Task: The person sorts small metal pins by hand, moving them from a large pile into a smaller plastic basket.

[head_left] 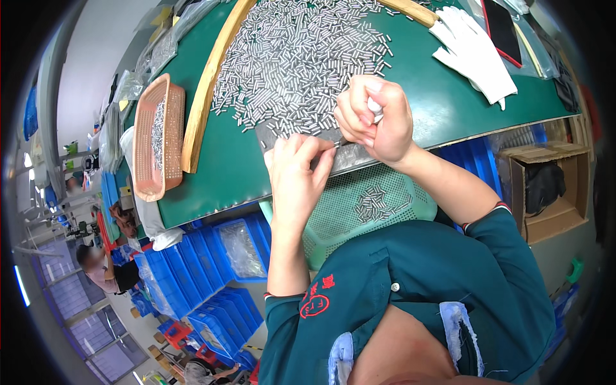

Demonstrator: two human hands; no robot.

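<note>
A wide heap of small metal pins (295,64) covers the far middle of the green tabletop (423,96). At its near edge, my left hand (296,168) is closed in a pinch on a single metal pin (335,145), held between thumb and index finger over a grey plate (266,133). Just right of it, my right hand (378,119) is wrapped into a fist around something with a white end showing near the thumb; the rest is hidden. Below the table's edge sits a light green perforated basket (321,221), with a small pile of pins (378,205) inside.
Wooden strips (208,83) border the heap. A tan basket (170,176) with pins stands left; a white glove (471,54) and a red-edged phone (502,32) lie right. Blue bins (186,256) and a cardboard box (564,218) flank me. Another person (106,273) is far left.
</note>
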